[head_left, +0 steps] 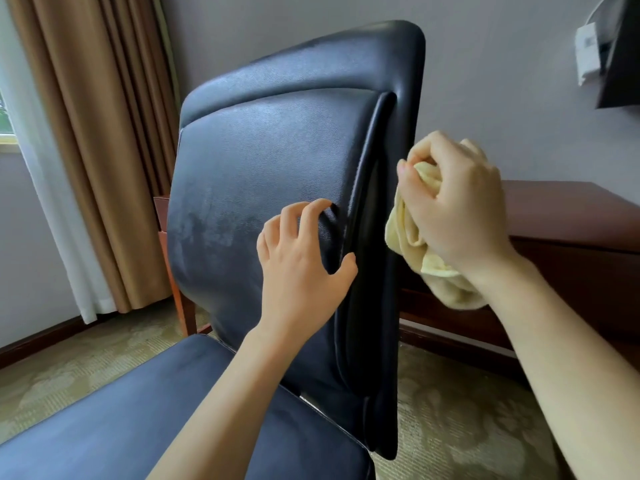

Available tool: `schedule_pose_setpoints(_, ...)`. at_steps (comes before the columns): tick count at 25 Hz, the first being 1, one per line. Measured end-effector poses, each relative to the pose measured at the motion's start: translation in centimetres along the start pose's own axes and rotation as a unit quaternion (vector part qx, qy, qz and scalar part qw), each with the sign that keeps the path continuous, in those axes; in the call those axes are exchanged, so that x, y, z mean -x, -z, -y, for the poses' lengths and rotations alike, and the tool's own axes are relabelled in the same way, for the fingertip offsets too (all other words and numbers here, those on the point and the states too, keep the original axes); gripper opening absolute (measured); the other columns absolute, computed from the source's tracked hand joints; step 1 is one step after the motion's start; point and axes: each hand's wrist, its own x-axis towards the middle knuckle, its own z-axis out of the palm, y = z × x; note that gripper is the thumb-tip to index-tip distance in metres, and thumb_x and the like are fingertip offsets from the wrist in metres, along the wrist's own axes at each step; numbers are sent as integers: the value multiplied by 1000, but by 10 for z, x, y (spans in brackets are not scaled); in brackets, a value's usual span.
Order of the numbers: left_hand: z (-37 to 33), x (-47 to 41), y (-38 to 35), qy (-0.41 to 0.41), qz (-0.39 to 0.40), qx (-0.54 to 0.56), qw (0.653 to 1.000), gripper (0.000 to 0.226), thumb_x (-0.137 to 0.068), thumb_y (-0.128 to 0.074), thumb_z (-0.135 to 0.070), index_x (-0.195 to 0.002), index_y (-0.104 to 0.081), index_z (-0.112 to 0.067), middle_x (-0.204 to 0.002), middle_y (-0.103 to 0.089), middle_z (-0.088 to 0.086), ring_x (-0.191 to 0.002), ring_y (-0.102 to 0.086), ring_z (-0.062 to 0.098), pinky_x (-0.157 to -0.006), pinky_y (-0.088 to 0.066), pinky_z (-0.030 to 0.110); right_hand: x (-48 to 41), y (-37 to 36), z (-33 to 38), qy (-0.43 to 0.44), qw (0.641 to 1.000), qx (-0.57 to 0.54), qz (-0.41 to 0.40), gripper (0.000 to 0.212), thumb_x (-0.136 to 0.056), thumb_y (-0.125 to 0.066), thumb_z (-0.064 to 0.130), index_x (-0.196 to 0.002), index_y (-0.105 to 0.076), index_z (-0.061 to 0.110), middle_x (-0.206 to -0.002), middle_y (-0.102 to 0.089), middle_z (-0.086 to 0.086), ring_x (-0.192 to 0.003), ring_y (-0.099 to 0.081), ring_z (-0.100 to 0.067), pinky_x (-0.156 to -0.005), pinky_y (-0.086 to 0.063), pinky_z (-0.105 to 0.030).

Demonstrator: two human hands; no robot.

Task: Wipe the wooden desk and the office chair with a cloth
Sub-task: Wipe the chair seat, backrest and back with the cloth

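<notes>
Nearest, on front of office chair [263, 174] backrest: left hand [301, 268], bent fingers and thumb pinching the padding. Just beside the chair's right edge, apart from the left: right hand [457, 209], clamped round bunched yellow cloth [408, 233]. Behind the chair: wooden desk [571, 216].

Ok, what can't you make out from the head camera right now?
Head view:
- The desk: mostly hidden by the right hand, cloth and backrest; cut by the right edge.
- Rear of the backrest: faces away.
- Chair base: hidden under the seat.
- Cloth-to-chair contact: unclear behind the backrest's edge.
- Wall object, top right: cut off.
</notes>
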Motion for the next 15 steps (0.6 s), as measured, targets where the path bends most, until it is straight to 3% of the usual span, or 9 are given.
schedule_pose_setpoints(3,0,6,-3,3,-4,15,1000,60,-75,-61,-35,-131,-47,-20,-129,-44,-2,-118,-35,19,-105,-23,33,22,-9,-1,-27,999,-33,-4,20,-92,-56,25,-84,-56,7,-80,-53,2,-83,-48,-25,-72,-37,-29)
schedule_pose_setpoints(8,18,37,-8,15,13,-2,1000,75,-74,-64,-42,-140,-38,-18,-140,-37,2,-129,-30,21,-112,-25,44,8,-30,25,-5,980,-125,-156,16,-88,-63,21,-86,-63,5,-94,-53,-8,-86,-53,-21,-82,-41,-26)
schedule_pose_setpoints(10,25,48,-9,31,30,5,999,77,-74,-64,-45,-142,-35,-22,-142,-33,-1,-131,-27,19,-111,-27,47,8,-41,31,24,983,-121,-135,14,-85,-65,17,-93,-65,5,-103,-54,-11,-90,-52,-25,-86,-40,-27)
schedule_pose_setpoints(13,31,57,-8,31,39,5,999,78,-75,-63,-48,-143,-32,-25,-142,-31,-3,-132,-25,16,-110,-29,48,24,-53,23,60,995,-5,-80,21,-82,-64,15,-102,-68,11,-119,-58,-10,-102,-51,-32,-91,-38,-36)
schedule_pose_setpoints(15,33,59,-7,29,41,5,999,80,-74,-63,-49,-144,-31,-25,-143,-30,-5,-133,-24,15,-110,-29,47,35,-57,17,75,993,8,-88,21,-83,-63,15,-103,-68,10,-120,-59,-11,-104,-49,-31,-90,-41,-41)
